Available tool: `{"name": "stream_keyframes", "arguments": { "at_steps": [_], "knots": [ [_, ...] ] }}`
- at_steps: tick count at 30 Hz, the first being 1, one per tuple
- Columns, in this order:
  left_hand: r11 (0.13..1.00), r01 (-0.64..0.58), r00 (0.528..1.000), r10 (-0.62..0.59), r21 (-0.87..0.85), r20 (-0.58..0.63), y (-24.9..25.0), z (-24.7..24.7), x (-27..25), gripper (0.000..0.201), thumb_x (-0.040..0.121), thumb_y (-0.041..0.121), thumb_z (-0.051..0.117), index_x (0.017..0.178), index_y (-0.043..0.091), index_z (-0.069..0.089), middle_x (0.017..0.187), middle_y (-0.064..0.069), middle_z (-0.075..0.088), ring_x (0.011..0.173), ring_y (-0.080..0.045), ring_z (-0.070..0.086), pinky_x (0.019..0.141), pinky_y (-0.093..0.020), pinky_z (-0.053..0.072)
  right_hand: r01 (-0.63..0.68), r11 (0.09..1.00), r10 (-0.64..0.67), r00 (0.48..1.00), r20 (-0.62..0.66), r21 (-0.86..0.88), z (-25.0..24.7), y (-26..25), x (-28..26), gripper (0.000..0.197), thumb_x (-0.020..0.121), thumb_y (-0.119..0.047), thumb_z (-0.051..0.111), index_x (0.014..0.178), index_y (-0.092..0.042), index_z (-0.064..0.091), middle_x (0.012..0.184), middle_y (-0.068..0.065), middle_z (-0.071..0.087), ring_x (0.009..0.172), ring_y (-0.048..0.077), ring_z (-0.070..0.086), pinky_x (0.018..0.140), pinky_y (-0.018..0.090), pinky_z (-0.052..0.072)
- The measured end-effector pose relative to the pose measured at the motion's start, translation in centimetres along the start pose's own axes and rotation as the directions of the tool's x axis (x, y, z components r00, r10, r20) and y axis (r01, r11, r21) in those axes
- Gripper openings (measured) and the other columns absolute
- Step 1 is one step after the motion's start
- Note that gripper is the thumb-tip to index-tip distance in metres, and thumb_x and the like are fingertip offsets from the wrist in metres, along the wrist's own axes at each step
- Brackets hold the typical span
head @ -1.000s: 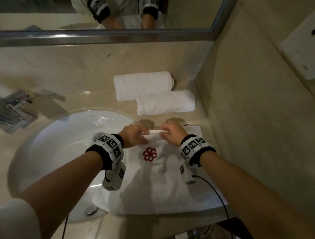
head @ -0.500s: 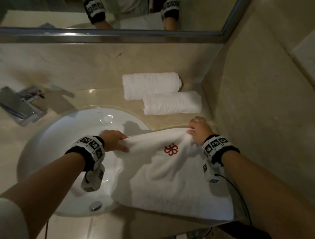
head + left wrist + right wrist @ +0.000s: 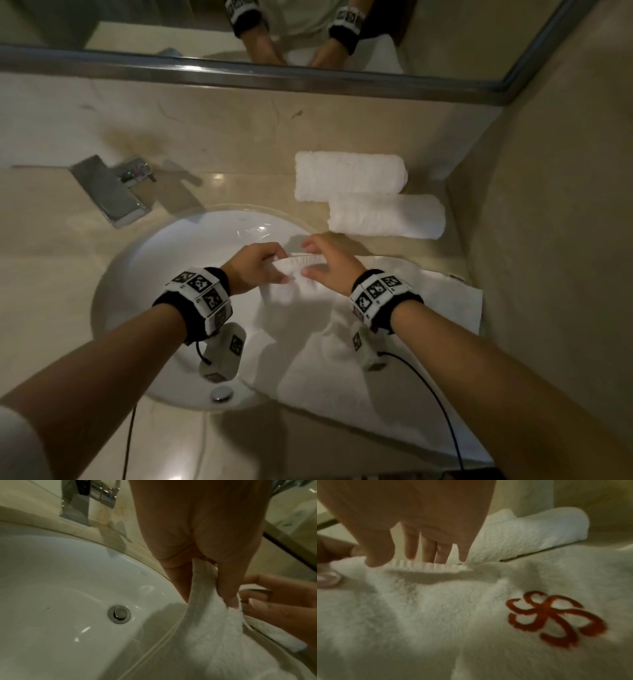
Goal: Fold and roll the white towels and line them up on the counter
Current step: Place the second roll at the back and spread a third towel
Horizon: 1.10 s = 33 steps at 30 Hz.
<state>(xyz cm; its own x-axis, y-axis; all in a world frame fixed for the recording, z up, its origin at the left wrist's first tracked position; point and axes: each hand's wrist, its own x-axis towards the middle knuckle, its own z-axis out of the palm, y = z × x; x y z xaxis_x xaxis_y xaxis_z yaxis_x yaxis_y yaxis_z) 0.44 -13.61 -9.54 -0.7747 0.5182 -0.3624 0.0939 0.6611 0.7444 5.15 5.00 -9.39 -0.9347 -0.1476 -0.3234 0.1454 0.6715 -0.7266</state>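
Folding was the step: your left hand (image 3: 255, 265) pinched the towel (image 3: 342, 342) hem while your right hand (image 3: 329, 263) hovered, fingers spread, over it at the surface's right edge, half across the sink (image 3: 137, 274). Rolling seemingly came next.

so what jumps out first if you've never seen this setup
Both hands meet at the far hem of a white towel spread half over the sink: the left hand pinches the hem, while the right hand rests straight fingers along it. A red embroidered emblem shows on the towel in the right wrist view. Behind, two rolled towels lie side by side, staggered, in the counter's corner.
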Motion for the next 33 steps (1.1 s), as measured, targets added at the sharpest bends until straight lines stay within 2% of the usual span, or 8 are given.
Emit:
{"name": "stream_keyframes", "arguments": {
  "at_steps": [5,9,12,15,18,25,30,33],
  "knots": [
    [0.967,0.065,0.997,-0.071,-0.247,-0.015,-0.7,0.1,-0.9,0.043,0.071,0.007,0.078,0.098,0.028,0.052,0.080,-0.006,0.060,0.070,-0.019,0.051,0.069,-0.027,0.045,0.144,0.989,-0.148,0.982,-0.121,-0.046,1.5,-1.2,0.3,0.028,0.079,-0.020,0.071,0.103,-0.014,0.058,0.101,-0.001,0.058,0.098,0.019,0.055,0.086,0.031,0.047],
    [0.840,0.150,0.980,-0.197,-0.521,-0.036,-1.4,0.8,-1.7,0.057,0.069,0.001,0.077,0.115,0.020,0.050,0.096,-0.014,0.053,0.082,-0.023,0.053,0.079,-0.036,0.048,0.107,0.990,-0.114,0.991,-0.073,-0.096,2.7,-1.6,0.9,0.017,0.080,-0.021,0.070,0.093,-0.018,0.060,0.078,-0.006,0.051,0.082,0.021,0.052,0.083,0.039,0.047],
    [0.717,0.201,0.973,-0.224,-0.668,0.053,-2.1,0.9,-2.4,0.034,0.080,-0.010,0.062,0.105,0.013,0.061,0.081,-0.007,0.058,0.074,-0.014,0.059,0.069,-0.022,0.052,0.081,0.990,-0.088,0.994,-0.060,-0.117,2.9,-1.7,1.2,0.016,0.079,-0.021,0.070,0.084,-0.025,0.055,0.071,-0.011,0.042,0.080,0.018,0.045,0.085,0.041,0.043],
    [0.686,0.187,0.981,-0.162,-0.703,0.104,-2.4,1.0,-2.9,0.040,0.085,-0.012,0.053,0.069,0.020,0.072,0.074,-0.005,0.054,0.073,-0.013,0.056,0.066,-0.017,0.053,0.104,0.988,-0.111,0.992,-0.061,-0.110,3.2,-2.2,1.2,0.019,0.078,-0.015,0.068,0.078,-0.022,0.050,0.084,-0.005,0.046,0.088,0.018,0.042,0.085,0.036,0.039],
    [0.667,0.194,0.979,-0.178,-0.719,0.099,-2.6,1.1,-2.9,0.026,0.087,-0.009,0.054,0.081,0.013,0.067,0.086,-0.014,0.057,0.078,-0.017,0.061,0.071,-0.019,0.055,0.120,0.991,-0.122,0.992,-0.031,-0.061,3.9,-2.9,1.3,0.011,0.080,-0.016,0.066,0.087,-0.019,0.058,0.089,-0.004,0.051,0.091,0.016,0.041,0.082,0.030,0.038],
    [0.662,0.195,0.977,-0.196,-0.724,0.083,-3.0,1.4,-2.6,0.017,0.085,-0.010,0.055,0.082,0.006,0.060,0.070,-0.001,0.063,0.065,-0.005,0.064,0.067,-0.014,0.054,0.048,0.995,-0.041,0.997,-0.072,0.093,4.5,-3.2,1.8,0.004,0.089,-0.011,0.058,0.085,-0.012,0.057,0.081,0.000,0.058,0.082,0.019,0.055,0.078,0.026,0.043],
    [0.650,0.216,0.972,-0.212,-0.728,0.099,-3.8,1.6,-2.8,0.031,0.081,0.001,0.065,0.109,-0.008,0.057,0.099,-0.014,0.049,0.093,-0.026,0.054,0.083,-0.025,0.054,-0.004,0.995,0.010,0.998,-0.059,0.101,4.2,-3.0,1.8,0.010,0.091,-0.011,0.054,0.085,-0.016,0.049,0.084,0.000,0.058,0.083,0.021,0.056,0.071,0.020,0.042],
    [0.644,0.193,0.970,-0.240,-0.740,0.044,-3.6,1.7,-3.0,0.028,0.085,0.003,0.062,0.111,-0.007,0.058,0.098,-0.016,0.055,0.093,-0.027,0.056,0.087,-0.030,0.050,-0.031,0.990,0.041,0.997,-0.069,0.139,4.0,-2.8,1.8,0.016,0.091,-0.010,0.054,0.079,-0.019,0.047,0.084,0.002,0.058,0.080,0.017,0.053,0.069,0.020,0.039]
  ]
}}
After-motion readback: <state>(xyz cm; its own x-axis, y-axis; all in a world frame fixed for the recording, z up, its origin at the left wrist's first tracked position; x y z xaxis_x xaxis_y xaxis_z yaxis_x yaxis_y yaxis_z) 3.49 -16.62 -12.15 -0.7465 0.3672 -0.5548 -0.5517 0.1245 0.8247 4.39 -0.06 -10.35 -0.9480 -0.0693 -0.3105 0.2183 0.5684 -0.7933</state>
